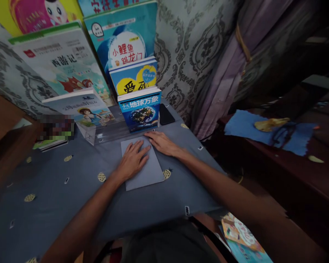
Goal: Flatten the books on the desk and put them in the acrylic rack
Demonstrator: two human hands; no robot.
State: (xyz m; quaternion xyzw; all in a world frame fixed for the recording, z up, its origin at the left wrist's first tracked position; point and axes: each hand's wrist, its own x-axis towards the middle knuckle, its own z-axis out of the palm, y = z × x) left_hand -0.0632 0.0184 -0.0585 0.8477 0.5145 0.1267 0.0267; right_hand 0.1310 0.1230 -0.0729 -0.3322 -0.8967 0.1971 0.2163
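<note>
A pale grey rectangular sheet or thin booklet [146,177] lies flat on the cloth-covered table in front of me; its exact kind is hard to tell. My left hand [134,157] rests palm down on its upper half, fingers stretched and slightly spread. Beside its upper right edge, my right hand [161,143] lies with fingers extended toward the bookstand, touching or very near that edge. Just beyond both hands stands a blue book with a globe on its cover [141,113], leaning in a clear plastic bookstand [112,132].
Several upright books, including a white one [63,62] and a teal one [126,33], fill the stand. A dark phone-like object [166,114] lies behind it. Small books [53,144] are stacked at left. A dark red surface [263,160] at right holds a blue cloth [241,126].
</note>
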